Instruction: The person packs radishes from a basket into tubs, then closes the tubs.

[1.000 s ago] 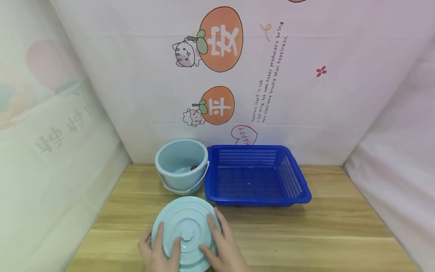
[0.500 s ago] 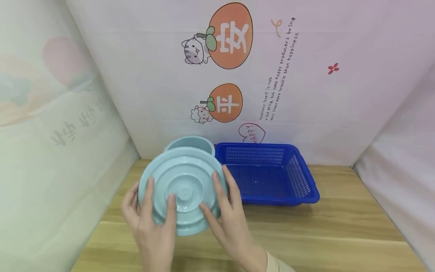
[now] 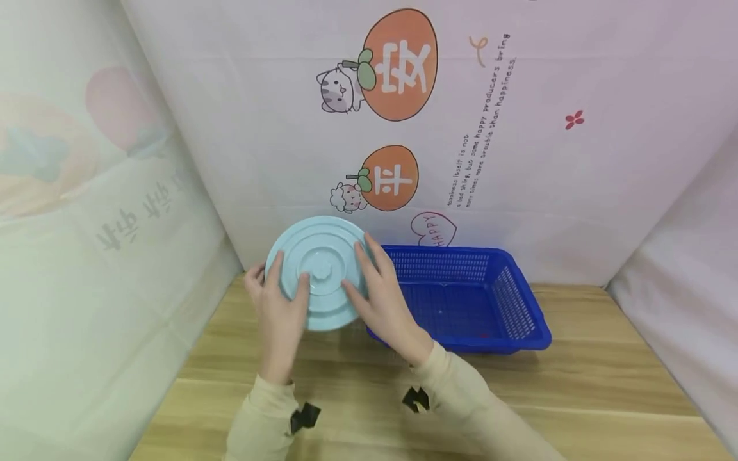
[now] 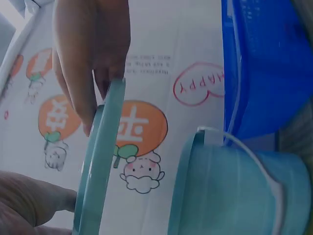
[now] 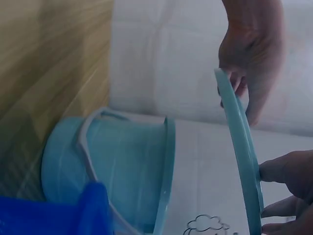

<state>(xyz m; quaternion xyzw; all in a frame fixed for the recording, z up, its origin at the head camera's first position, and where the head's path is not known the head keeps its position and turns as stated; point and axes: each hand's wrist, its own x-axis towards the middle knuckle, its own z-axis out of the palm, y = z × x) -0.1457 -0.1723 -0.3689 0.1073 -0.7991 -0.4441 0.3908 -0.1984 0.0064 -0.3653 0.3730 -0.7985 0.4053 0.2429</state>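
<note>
A round light-blue lid [image 3: 325,307] with stepped rings and a small centre knob hangs above the matching bucket [image 4: 234,191]. My left hand [image 3: 282,310] grips the lid's left side, thumb on its top face. The right hand [image 3: 383,301] holds the opposite side the same way, its fingers at the rim. Both wrist views show a gap between the lid [image 5: 242,147] and the bucket's rim. The bucket [image 5: 112,161] has a pale handle [image 5: 85,147] lowered against its side. From the head, the lid hides the bucket.
A blue plastic basket [image 3: 461,349] with mesh walls stands right of the bucket on the wood-grain table [image 3: 605,384]. Printed white cloth [image 3: 519,179] hangs behind and along both sides. Beige sleeves [image 3: 478,403] with black pieces at the wrists cover the forearms.
Both hands have raised the lid from the front of the table and carried it forward over the bucket. The head view has shifted slightly.
</note>
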